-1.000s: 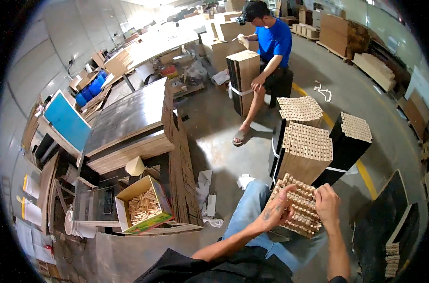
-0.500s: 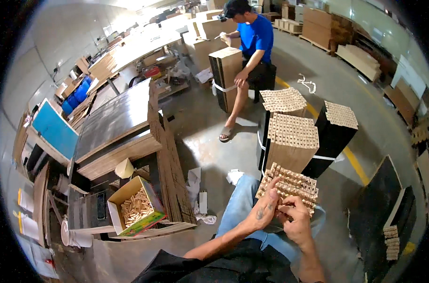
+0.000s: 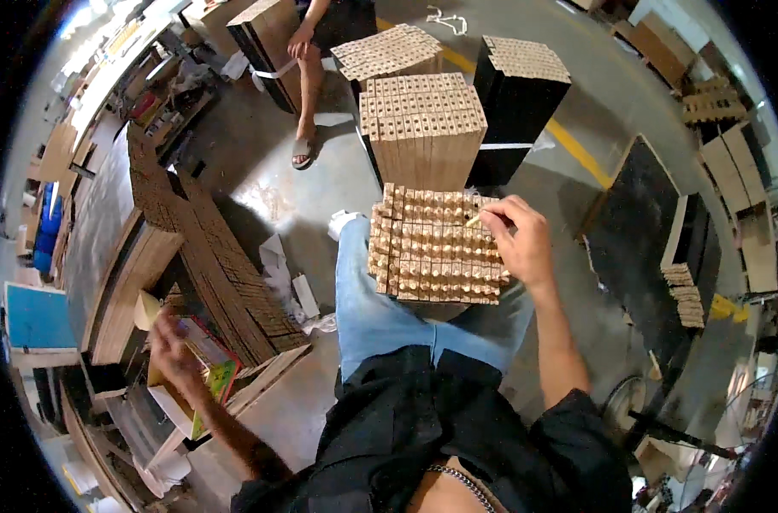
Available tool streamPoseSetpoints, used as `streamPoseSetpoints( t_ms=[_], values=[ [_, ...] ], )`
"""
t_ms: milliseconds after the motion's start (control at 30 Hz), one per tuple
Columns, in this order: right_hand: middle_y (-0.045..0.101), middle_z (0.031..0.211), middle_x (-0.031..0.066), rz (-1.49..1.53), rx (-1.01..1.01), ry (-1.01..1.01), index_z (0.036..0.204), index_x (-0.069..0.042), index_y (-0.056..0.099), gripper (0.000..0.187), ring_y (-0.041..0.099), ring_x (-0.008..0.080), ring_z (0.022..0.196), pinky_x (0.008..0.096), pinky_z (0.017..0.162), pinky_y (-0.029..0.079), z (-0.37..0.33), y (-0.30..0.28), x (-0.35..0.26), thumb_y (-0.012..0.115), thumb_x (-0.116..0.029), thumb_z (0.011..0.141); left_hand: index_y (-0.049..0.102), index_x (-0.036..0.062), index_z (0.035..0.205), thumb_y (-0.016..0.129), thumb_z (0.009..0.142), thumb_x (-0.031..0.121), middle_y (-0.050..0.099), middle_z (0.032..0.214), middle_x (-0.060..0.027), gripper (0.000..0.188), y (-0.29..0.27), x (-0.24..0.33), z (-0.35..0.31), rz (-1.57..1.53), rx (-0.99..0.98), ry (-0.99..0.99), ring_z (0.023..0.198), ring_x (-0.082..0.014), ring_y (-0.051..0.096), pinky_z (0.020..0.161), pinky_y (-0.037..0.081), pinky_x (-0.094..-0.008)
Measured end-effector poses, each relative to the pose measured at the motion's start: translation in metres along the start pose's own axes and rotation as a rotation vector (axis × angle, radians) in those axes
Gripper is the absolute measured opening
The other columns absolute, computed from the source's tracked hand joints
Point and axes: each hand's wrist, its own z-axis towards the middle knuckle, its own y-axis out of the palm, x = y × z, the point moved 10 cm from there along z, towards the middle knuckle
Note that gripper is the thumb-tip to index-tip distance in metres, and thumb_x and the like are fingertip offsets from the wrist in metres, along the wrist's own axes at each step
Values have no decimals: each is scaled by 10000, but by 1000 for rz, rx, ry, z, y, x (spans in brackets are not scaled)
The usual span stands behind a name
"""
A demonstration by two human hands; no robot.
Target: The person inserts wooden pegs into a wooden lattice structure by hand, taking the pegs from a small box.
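Observation:
A bundle of wooden strips (image 3: 436,278) stands on end between my jeans-clad thighs, its top face set with rows of pale dowel ends and some dark holes. Over the bundle's far right corner, my right hand (image 3: 526,244) is closed, with a wooden dowel (image 3: 474,221) pinched between thumb and fingers. The dowel slants toward a hole in the top face. My left hand (image 3: 173,352) is away at the left, above an open cardboard box (image 3: 222,376) with a green and red side. Its fingers are smeared by motion, and hand and forearm hide most of the box's inside.
Beyond my knees stand more strapped bundles of drilled strips (image 3: 423,111). A seated person's leg (image 3: 310,94) is at the far left of them. Stacked panels (image 3: 141,256) flank my left side. Dark boards (image 3: 628,248) lie at right, beside a yellow floor line (image 3: 577,152).
My left hand has left the bundle and swung left to the box. The right hand now holds a dowel over the far right corner. The view has tilted down.

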Motion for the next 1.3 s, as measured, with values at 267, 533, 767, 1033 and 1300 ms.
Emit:
streamPoseSetpoints(
  t_ms=[267,533,767,1033,1300],
  values=[
    [634,918,111,-173,-33,-82,899,-32,634,106,653,354,797,432,673,517,13,25,7,665,-134,893,665,30,1066,600,934,306,680,932,-269,313,-146,-295,-18,1080,-579,-214,883,-464,642,771,500,-522],
    [589,888,107,-482,-232,-186,893,-64,617,101,628,336,879,428,713,517,17,52,-12,624,-165,900,627,60,1118,635,893,292,681,942,-260,323,-59,-264,-30,974,-846,-69,886,-462,641,753,505,-531],
    [630,933,141,-251,-223,-82,957,-14,650,134,615,342,864,400,770,484,10,39,3,611,-140,939,538,16,1182,534,939,234,642,918,-321,326,-71,-250,-9,905,-558,-11,883,-500,615,753,493,-566],
    [693,937,63,-227,-39,22,1060,11,676,209,624,125,876,273,809,487,-17,0,3,607,-177,997,559,8,909,596,960,133,569,735,-247,139,-124,-210,-10,457,-265,217,685,-393,621,598,466,-422],
    [708,923,57,-28,146,164,1036,-22,700,150,632,136,871,279,819,489,-66,-44,-20,614,-131,978,635,45,1120,527,1041,261,623,882,3,254,-107,-117,20,192,-160,21,774,-82,523,698,458,-245]
  ],
)
